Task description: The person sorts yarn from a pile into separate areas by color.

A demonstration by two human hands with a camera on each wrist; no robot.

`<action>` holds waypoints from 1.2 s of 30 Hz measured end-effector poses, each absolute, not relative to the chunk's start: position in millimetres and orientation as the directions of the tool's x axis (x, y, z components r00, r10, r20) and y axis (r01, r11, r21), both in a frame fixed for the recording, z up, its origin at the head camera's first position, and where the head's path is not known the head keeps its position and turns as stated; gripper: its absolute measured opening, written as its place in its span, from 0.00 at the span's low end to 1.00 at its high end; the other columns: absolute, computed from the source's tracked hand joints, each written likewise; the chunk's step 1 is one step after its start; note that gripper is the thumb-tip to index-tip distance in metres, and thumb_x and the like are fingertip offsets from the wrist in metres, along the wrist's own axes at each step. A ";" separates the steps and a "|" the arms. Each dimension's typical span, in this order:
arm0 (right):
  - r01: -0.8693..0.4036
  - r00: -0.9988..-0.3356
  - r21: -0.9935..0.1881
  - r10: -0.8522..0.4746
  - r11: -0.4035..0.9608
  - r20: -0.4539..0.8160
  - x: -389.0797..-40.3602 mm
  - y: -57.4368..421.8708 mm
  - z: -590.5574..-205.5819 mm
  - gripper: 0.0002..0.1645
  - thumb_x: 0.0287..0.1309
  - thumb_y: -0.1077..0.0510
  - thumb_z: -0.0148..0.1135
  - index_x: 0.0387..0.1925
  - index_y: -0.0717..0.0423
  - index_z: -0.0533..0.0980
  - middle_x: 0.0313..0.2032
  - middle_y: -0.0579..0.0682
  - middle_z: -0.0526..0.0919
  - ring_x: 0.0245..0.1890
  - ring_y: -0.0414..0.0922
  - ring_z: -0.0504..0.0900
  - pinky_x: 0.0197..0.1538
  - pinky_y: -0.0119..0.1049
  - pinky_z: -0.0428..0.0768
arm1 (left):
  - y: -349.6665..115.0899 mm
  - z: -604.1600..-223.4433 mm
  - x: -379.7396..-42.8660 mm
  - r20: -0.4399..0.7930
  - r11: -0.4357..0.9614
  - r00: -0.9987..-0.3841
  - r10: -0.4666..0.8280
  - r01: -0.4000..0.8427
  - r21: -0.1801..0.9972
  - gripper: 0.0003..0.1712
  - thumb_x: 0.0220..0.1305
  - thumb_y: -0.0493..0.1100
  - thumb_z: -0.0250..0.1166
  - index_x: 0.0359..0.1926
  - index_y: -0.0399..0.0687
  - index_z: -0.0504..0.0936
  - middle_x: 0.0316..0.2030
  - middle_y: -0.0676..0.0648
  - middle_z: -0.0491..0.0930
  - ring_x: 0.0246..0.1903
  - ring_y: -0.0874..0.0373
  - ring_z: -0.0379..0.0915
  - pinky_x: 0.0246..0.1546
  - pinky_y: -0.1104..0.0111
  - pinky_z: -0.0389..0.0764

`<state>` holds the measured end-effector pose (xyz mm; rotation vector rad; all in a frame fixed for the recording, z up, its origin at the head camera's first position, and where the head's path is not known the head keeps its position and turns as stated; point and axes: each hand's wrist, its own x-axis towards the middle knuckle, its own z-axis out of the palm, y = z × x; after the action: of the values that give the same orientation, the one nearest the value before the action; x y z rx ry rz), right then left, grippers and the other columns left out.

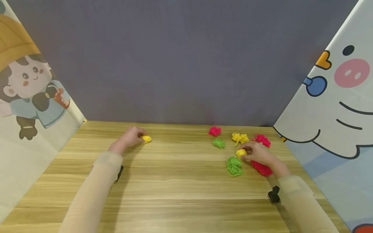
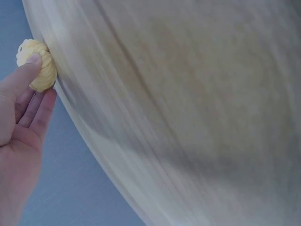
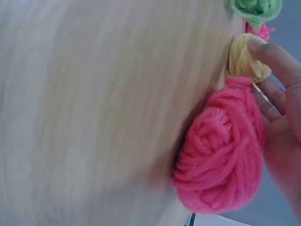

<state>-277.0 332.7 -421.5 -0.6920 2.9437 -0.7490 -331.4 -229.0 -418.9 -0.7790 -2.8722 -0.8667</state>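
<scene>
At the left of the table, my left hand [image 1: 132, 136] pinches a small ball of yellow yarn [image 1: 146, 139]; the left wrist view shows the thumb across that yarn ball [image 2: 43, 66]. On the right, my right hand [image 1: 257, 152] pinches another small yellow yarn ball [image 1: 241, 153] between thumb and fingers. A large pink-red yarn ball [image 3: 221, 155] lies just under this hand, partly hidden by it in the head view. Beside it is a loose green yarn bundle [image 1: 234, 166]. Behind the right hand lie a yellow yarn bundle [image 1: 240, 138] and a pink yarn bundle [image 1: 263, 140].
Farther back are a small pink yarn bundle [image 1: 215, 130] and a small green one [image 1: 218, 143]. A bit of green shows behind the right hand. The wooden table [image 1: 175, 181] ends at a grey back panel [image 1: 180, 64], with cartoon-printed panels on both sides.
</scene>
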 end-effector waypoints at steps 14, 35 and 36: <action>-0.433 -0.898 -0.488 -0.407 0.758 0.165 -276.1 327.5 -411.1 0.14 0.45 0.64 0.71 0.37 0.55 0.80 0.37 0.49 0.83 0.44 0.50 0.81 0.50 0.48 0.79 | -226.5 -420.2 -333.3 0.125 0.757 -0.900 0.417 0.420 0.500 0.15 0.52 0.33 0.70 0.43 0.34 0.83 0.41 0.38 0.83 0.36 0.51 0.77 0.39 0.61 0.79; -0.462 -0.883 -0.527 -0.427 0.713 0.196 -264.1 279.7 -373.4 0.18 0.49 0.59 0.71 0.43 0.57 0.79 0.40 0.51 0.84 0.47 0.52 0.82 0.52 0.51 0.78 | -226.1 -417.8 -328.9 0.102 0.766 -0.917 0.386 0.380 0.519 0.16 0.52 0.33 0.70 0.44 0.35 0.83 0.41 0.38 0.83 0.36 0.52 0.77 0.38 0.61 0.79; -0.465 -0.881 -0.531 -0.428 0.709 0.200 -263.1 276.6 -372.1 0.18 0.49 0.58 0.71 0.43 0.57 0.79 0.41 0.51 0.84 0.47 0.52 0.82 0.52 0.52 0.78 | -226.2 -417.9 -329.0 0.102 0.767 -0.918 0.384 0.378 0.518 0.16 0.52 0.33 0.70 0.44 0.35 0.83 0.41 0.38 0.83 0.36 0.53 0.77 0.39 0.61 0.79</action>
<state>-263.1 276.6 -372.1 -0.7745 2.9612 -0.9472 -329.0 -226.2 -417.9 -0.6387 -2.9626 -0.8645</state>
